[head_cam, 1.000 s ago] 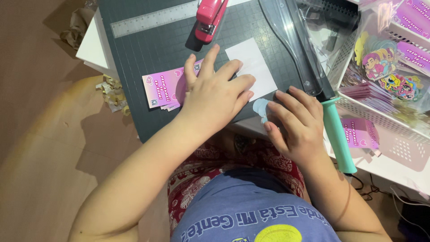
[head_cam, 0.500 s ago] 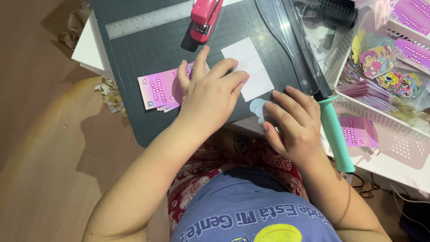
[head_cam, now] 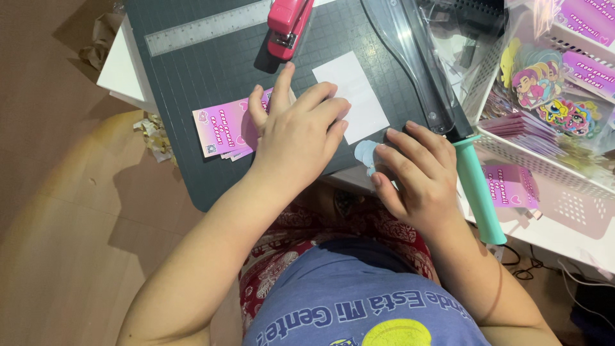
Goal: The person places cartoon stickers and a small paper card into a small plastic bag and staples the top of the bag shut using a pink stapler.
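Observation:
My left hand (head_cam: pixel 298 131) lies flat on the dark gridded cutting board (head_cam: pixel 192 77), fingers spread over the right end of a small stack of pink printed cards (head_cam: pixel 221 131) and touching a white blank card (head_cam: pixel 352 93). My right hand (head_cam: pixel 419 173) rests at the board's near edge, fingertips on a pale blue sticker-like cutout (head_cam: pixel 366 154), which it partly hides. Just right of it is the trimmer's teal handle (head_cam: pixel 477 192).
A pink stapler (head_cam: pixel 288 22) and a metal ruler strip (head_cam: pixel 202 29) sit at the board's far side. The clear trimmer blade arm (head_cam: pixel 413 57) runs along the right. White baskets (head_cam: pixel 557 186) hold pink cards and colourful stickers (head_cam: pixel 551 96). Paper scraps (head_cam: pixel 154 134) lie on the wooden floor.
Both hands hold nearly the same pose; the view has drifted slightly, so everything sits a little further left and up in frame.

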